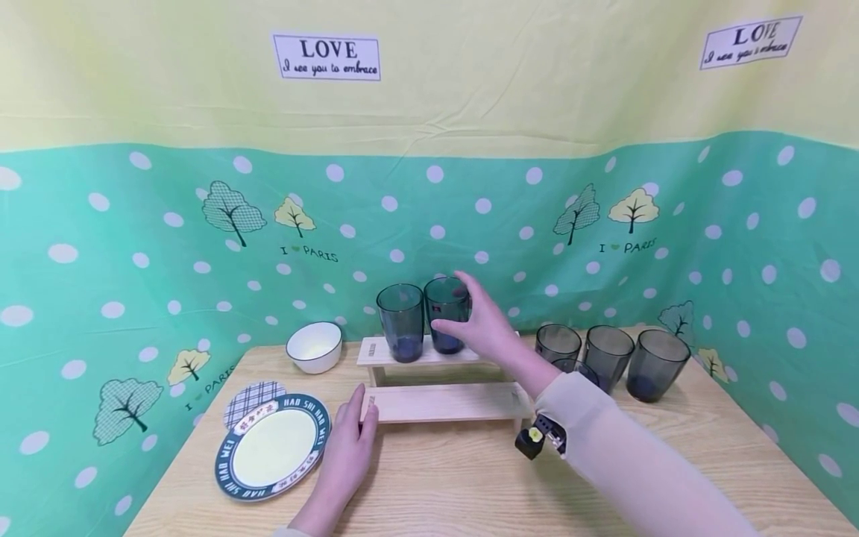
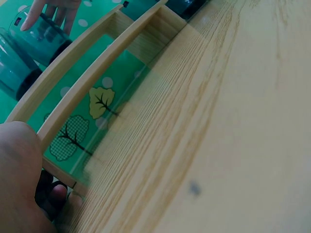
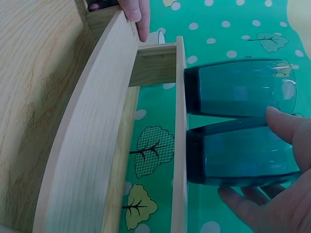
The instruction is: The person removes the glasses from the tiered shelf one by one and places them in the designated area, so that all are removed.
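Observation:
My right hand [image 1: 488,321] has its thumb and fingers around a dark tinted drinking glass [image 1: 446,313], which stands upright on the upper step of a two-step wooden rack [image 1: 443,403]. In the right wrist view the thumb lies on one side of this glass [image 3: 238,153] and the fingers on the other. A second tinted glass [image 1: 402,321] stands close to its left on the same step. My left hand [image 1: 345,451] grips the left end of the rack's lower step; in the left wrist view this hand [image 2: 19,179] partly hides that end.
Several more dark glasses [image 1: 607,354] stand on the table to the right, behind my right forearm. At left are a white bowl [image 1: 314,347], a plate with a blue lettered rim [image 1: 228,455] and a checked round mat [image 1: 251,399] partly under it. A patterned cloth [image 1: 436,216] hangs behind the table.

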`<state>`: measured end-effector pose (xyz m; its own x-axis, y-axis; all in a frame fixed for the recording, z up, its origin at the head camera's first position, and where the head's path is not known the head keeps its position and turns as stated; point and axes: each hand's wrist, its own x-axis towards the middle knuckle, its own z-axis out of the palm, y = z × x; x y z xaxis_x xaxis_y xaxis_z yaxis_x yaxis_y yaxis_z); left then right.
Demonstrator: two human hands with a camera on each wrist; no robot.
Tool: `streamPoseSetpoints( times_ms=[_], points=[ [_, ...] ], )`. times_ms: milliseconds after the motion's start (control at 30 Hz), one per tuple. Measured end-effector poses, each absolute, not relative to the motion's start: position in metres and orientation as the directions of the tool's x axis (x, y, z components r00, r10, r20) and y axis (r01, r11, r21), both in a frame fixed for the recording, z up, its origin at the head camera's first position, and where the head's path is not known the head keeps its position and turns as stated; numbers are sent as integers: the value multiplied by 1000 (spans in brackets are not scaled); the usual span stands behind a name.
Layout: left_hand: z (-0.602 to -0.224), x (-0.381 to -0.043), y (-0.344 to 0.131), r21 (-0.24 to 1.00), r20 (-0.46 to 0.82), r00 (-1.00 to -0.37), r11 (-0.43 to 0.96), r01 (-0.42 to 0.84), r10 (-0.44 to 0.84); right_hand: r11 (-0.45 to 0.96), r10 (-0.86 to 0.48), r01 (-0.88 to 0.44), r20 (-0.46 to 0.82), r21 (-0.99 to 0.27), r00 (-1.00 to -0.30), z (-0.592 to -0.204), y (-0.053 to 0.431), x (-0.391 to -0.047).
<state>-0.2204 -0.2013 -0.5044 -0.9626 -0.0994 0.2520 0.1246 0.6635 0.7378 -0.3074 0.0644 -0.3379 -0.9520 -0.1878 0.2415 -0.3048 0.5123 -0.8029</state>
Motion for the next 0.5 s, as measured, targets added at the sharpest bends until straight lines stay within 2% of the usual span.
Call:
streamPoseSetpoints(
  times_ms=[500],
  points=[
    [-504,-221,-201,748,239,-965,654,115,-104,521,-201,-325,257,-789,-945,-340,65,-308]
  ],
)
